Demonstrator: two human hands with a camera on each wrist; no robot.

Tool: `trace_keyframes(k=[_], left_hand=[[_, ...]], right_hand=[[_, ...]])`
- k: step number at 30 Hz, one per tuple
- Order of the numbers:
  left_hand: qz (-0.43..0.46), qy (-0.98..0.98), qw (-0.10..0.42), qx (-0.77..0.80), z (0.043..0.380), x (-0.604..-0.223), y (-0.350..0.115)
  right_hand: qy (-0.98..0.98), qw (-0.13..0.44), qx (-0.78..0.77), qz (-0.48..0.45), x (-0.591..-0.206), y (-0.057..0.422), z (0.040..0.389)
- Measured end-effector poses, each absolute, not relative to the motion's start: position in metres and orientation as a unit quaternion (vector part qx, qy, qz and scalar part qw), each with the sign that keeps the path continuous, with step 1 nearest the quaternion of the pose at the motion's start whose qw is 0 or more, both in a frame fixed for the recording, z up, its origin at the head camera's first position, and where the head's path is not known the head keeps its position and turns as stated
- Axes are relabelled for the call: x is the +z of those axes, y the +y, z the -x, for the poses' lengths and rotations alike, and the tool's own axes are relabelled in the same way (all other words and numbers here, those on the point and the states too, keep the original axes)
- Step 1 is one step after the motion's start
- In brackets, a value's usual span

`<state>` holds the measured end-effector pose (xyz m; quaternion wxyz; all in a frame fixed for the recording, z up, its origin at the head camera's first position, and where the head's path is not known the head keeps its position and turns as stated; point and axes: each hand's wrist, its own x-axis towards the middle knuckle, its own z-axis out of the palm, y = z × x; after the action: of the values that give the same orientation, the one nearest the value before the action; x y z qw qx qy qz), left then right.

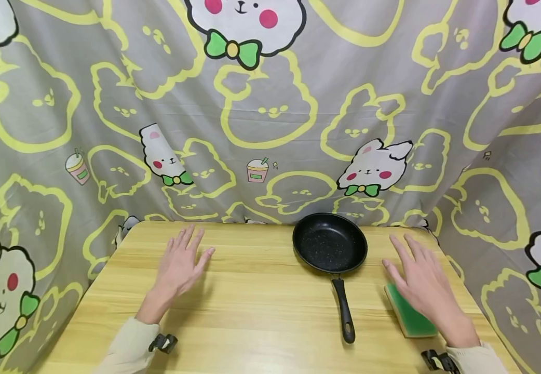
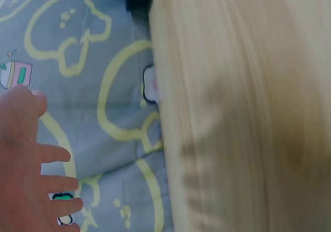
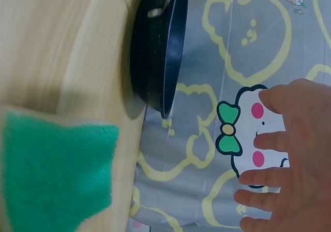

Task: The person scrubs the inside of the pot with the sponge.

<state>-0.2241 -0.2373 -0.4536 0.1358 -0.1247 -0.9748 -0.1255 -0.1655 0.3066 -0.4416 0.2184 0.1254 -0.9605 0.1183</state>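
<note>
A black frying pan (image 1: pixel 330 243) lies right of the middle of the wooden table, its handle (image 1: pixel 343 311) pointing toward the front. My left hand (image 1: pixel 180 262) hovers over the table's left part, fingers spread and holding nothing. On the other side, my right hand (image 1: pixel 420 280) hangs over a green sponge (image 1: pixel 413 314), which it partly hides in the head view. Its fingers are straight and grip nothing. In the right wrist view the sponge (image 3: pixel 57 170) lies below the hand (image 3: pixel 295 159), with the pan (image 3: pixel 158 51) beyond it.
The wooden table (image 1: pixel 252 311) ends at the back against a grey curtain (image 1: pixel 270 130) with yellow outlines and white cartoon animals. The curtain also runs along the left and right sides. Dark bands with clips (image 1: pixel 163 343) sit at both wrists.
</note>
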Motion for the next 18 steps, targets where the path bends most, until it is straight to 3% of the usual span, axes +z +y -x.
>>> trace_keyframes(k=[8, 18], left_hand=[[0.143, -0.955, 0.152, -0.209, 0.202, -0.464, -0.202], [0.139, -0.915, 0.104, -0.364, 0.176, -0.474, -0.151]], right_hand=[[-0.954, 0.226, 0.161, -0.115, -0.447, 0.297, 0.142], [-0.943, 0.177, 0.271, -0.074, -0.458, 0.286, 0.117]])
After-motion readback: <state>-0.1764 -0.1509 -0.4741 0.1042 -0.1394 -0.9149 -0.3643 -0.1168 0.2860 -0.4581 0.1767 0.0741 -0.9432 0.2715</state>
